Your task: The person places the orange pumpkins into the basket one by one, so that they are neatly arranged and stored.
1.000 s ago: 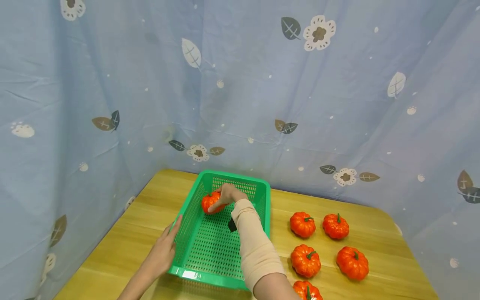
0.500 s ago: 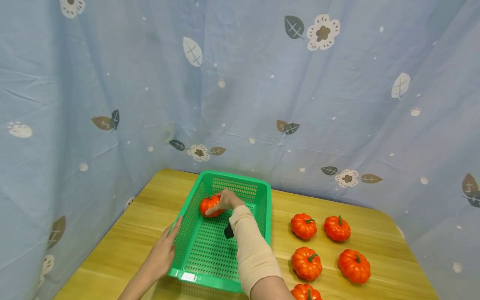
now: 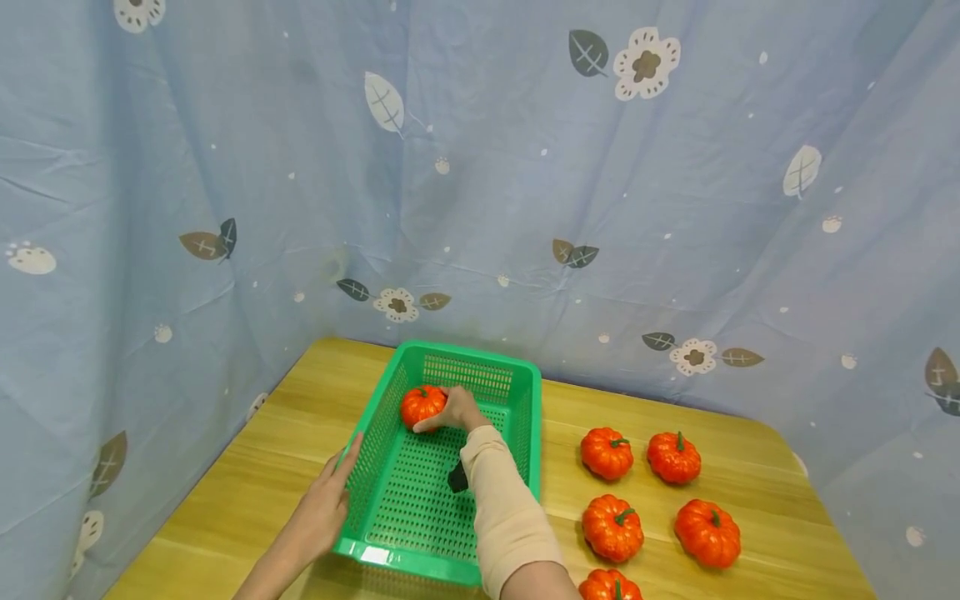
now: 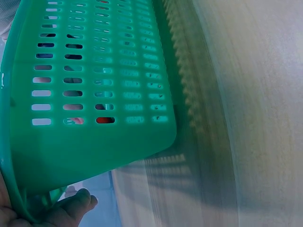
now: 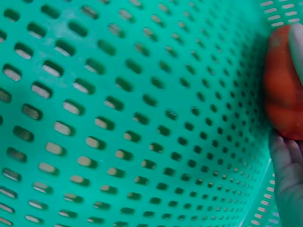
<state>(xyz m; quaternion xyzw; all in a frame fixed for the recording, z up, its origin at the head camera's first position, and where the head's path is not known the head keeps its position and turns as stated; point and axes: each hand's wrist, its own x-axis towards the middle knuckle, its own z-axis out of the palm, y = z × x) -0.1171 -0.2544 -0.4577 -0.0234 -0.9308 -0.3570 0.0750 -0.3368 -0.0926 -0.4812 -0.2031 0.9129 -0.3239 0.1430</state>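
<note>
A green plastic basket [image 3: 427, 500] with slotted walls stands on the wooden table. My left hand [image 3: 322, 508] grips its left rim; in the left wrist view the fingers [image 4: 75, 205] wrap the rim at a corner. Inside, towards the back left corner, sits a small orange pumpkin [image 3: 422, 407] with a green stem. My right hand [image 3: 453, 412] holds this pumpkin from its right side, thumb at the front and fingers behind. The right wrist view shows the pumpkin [image 5: 283, 85] between thumb and fingers, low over the perforated basket floor.
Several more orange pumpkins [image 3: 612, 527] lie on the table [image 3: 780, 500] to the right of the basket. A blue curtain [image 3: 480, 167] with leaves and flowers hangs behind and at both sides. A black device [image 3: 457, 477] shows at my right wrist.
Inside the basket, my right hand has shifted slightly down and to the right, and more of the pumpkin's top now shows. The left hand stays on the rim.
</note>
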